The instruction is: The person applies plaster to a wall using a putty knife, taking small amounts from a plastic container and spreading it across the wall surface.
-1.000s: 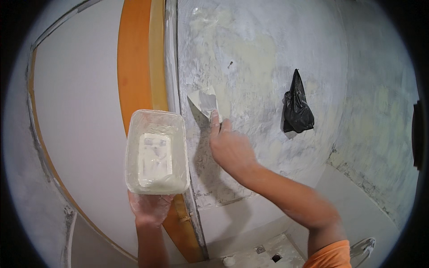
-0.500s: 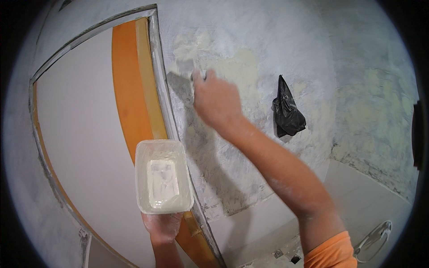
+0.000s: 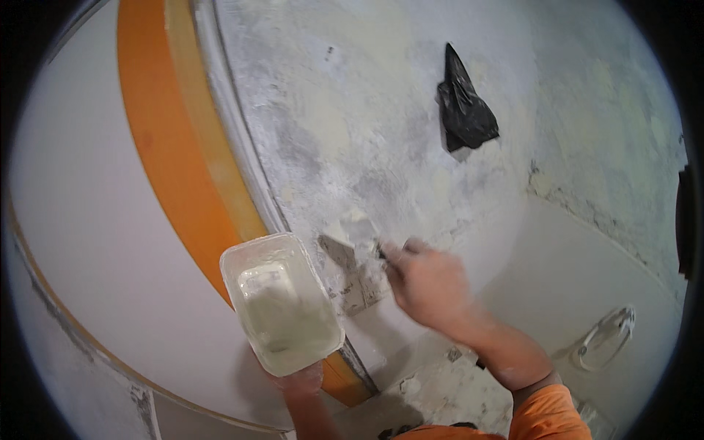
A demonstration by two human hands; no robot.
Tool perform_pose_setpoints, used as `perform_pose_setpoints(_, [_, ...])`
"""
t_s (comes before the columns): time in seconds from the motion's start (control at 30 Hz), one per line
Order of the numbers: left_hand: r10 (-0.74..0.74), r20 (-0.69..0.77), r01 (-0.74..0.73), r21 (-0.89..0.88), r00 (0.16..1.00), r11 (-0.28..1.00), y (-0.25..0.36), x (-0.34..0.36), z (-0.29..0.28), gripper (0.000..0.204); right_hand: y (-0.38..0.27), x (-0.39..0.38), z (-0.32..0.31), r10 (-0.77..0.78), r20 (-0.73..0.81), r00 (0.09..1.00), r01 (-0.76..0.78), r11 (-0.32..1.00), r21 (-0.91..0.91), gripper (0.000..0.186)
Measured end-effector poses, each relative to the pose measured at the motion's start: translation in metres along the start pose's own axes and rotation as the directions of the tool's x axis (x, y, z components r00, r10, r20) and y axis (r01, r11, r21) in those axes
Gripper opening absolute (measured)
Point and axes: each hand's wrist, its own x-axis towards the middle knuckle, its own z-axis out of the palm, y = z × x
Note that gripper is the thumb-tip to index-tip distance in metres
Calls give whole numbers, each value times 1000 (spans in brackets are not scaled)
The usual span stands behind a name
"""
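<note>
My right hand [image 3: 433, 286], blurred a little, grips a putty knife [image 3: 358, 229]. Its pale blade lies at the lower part of the patchy grey-and-cream plastered wall [image 3: 381, 139], with a shadow beside it. In my left hand [image 3: 301, 379] rests a whitish plastic tub [image 3: 317, 297], held from underneath and tilted so its inside shows. Some pale putty [image 3: 265, 282] coats the bottom of the tub. Most of my left fingers are hidden behind the tub, and the knife's handle is largely covered by my right hand.
A black plastic bag [image 3: 467, 110] hangs on the wall. Left of the wall stand a metal-edged frame [image 3: 235, 125] and a white door panel with an orange strip [image 3: 158, 117]. At lower right, a white looped fitting [image 3: 607, 337] sits by smooth wall panels.
My right hand has brought the putty knife from high on the wall down to its lower part. The view has tipped downward, and the tub has turned slightly in my left hand.
</note>
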Motion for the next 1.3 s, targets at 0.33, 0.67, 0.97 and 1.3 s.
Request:
perform_pose_setpoints(0.33, [-495,331,456,-877,803,153,-12,-43,30,62,6,24,19,90,-453,887,43,960,276,43])
perform_pose_setpoints(0.67, [-532,515,512,-842,673,-168,-15,-60,24,63,30,-56,134,221,38,974,-224,950,217,42])
perform_pose_setpoints(0.97, [-560,211,473,-796,801,377,-26,-103,25,61,15,-21,160,184,-275,944,-105,955,279,52])
perform_pose_setpoints(1.3, [-684,166,519,-780,710,350,-45,-167,33,61,30,-106,266,176,18,984,-177,975,138,52])
